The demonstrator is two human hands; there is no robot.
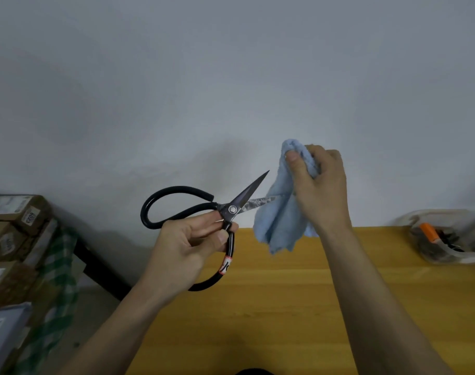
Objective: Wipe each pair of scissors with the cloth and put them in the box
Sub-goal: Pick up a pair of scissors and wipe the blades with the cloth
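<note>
Your wooden worktop (298, 307) meets a grey wall (231, 77). Your left hand (187, 244) grips open scissors (225, 209); your right hand (317, 185) clutches the cloth (279, 217), hiding one blade tip.

Sticker on a cardboard box (19, 212) reading 6023 (rotated sideways), other box labels too blurred to read

1. I see my left hand (187, 244) and forearm bare, no sleeve reaching the wrist.
2. My right hand (318, 190) and forearm are bare too.
3. The thumbnails I can see are short and unpainted.
</note>
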